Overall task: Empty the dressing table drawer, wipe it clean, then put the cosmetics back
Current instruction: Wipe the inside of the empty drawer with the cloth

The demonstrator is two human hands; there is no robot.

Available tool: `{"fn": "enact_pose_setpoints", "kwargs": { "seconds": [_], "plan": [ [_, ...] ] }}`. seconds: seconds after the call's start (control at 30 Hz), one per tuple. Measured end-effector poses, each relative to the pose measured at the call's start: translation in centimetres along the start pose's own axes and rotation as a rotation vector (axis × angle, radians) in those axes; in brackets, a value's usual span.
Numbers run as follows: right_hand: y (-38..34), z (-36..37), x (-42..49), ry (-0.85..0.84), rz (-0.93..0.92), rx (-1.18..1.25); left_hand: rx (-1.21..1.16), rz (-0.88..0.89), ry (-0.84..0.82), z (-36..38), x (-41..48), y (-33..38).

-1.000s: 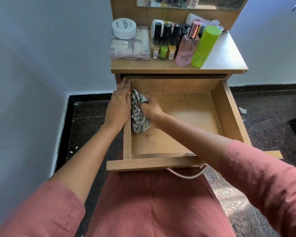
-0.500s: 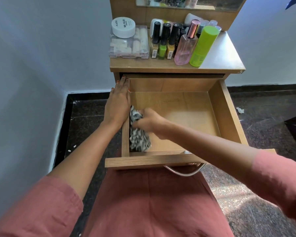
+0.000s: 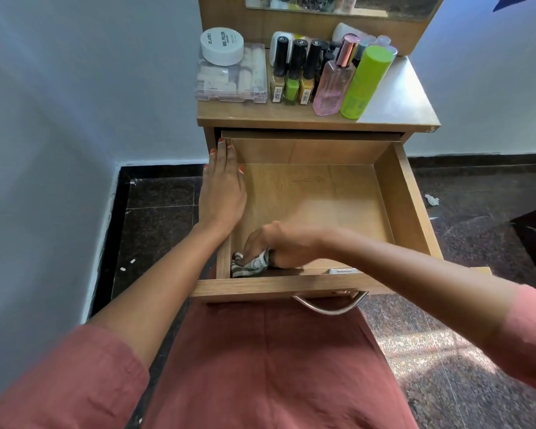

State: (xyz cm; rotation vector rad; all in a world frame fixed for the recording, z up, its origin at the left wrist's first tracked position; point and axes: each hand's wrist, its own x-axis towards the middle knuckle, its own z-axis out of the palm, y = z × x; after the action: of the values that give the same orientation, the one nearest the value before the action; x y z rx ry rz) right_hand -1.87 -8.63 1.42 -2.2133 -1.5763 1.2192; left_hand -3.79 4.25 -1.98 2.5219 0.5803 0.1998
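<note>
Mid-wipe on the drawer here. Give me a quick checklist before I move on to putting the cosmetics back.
1. Contents out of the drawer: ok, only the cloth and the right hand are inside.
2. Bracing: ok, the left hand rests flat on the left wall.
3. Grip: ok, the right hand holds the cloth at the front-left corner.
4. Floor fully wiped: cannot tell.
5. Cosmetics staged: ok, the green bottle, pink bottle and nail polishes stand on the tabletop.
</note>
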Motion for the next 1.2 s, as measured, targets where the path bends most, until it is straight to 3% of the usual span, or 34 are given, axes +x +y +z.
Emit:
{"fn": "enact_pose_setpoints", "kwargs": {
  "seconds": [0.17, 0.43, 0.83, 0.97, 1.2],
  "plan": [
    [1.4, 0.6, -3.5, 0.041, -0.165, -0.033, 0.035, -0.006, 0.001, 0.3, -0.3, -0.1],
    [5.5, -1.6, -6.6, -0.088, -0.045, 0.047, 0.022, -0.009, 0.024, 0.6, -0.2, -0.2],
    [1.7, 0.9, -0.5, 0.066, -0.259, 0.022, 0.091, -0.021, 0.024, 0.7, -0.1, -0.2],
    [3.3, 0.3, -3.4, 0.033, -0.215, 0.060, 0.131, -0.018, 0.011, 0.8, -0.2, -0.4],
    [7.9, -0.8, -10.8, 0.030, 0.083, 0.107, 0.208, -0.016, -0.001, 0.8, -0.6, -0.3]
  ]
}}
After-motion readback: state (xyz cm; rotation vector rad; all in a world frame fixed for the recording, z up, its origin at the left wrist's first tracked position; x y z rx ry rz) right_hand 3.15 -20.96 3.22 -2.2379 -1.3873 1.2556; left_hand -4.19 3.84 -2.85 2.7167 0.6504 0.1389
